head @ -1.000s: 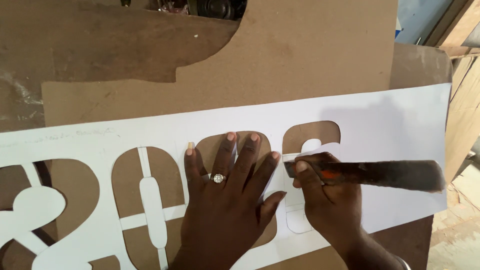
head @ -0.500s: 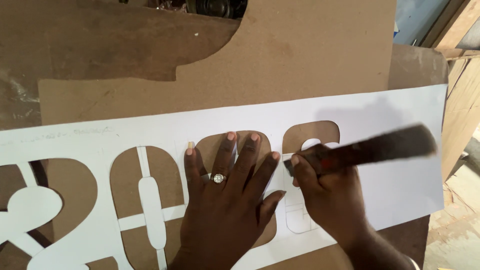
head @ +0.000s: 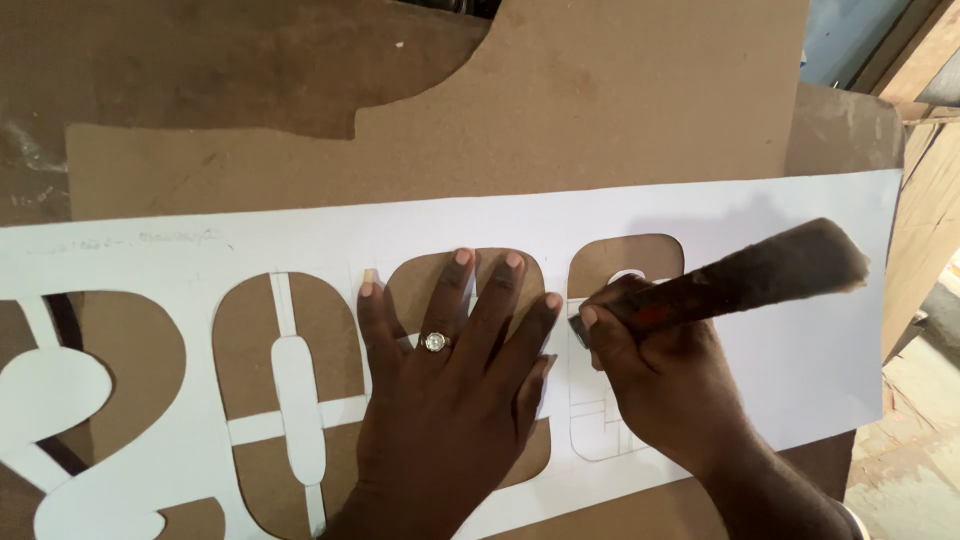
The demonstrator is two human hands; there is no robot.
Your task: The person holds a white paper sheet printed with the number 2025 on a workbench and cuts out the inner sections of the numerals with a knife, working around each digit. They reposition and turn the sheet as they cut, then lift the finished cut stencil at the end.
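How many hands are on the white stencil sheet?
2: the left hand, wearing a ring, lies flat on the white stencil sheet; the right hand, beside it, grips a blurred dark tool.

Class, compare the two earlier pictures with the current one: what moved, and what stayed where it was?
The tool in the right hand swung from lying level to slanting up to the right, its tip kept at the cut-out edge. The left hand stayed flat on the white stencil sheet, which did not shift on the brown board.

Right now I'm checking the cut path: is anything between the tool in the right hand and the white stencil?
Nothing visible: the right hand holds the tool directly against the white stencil, beside the left hand.
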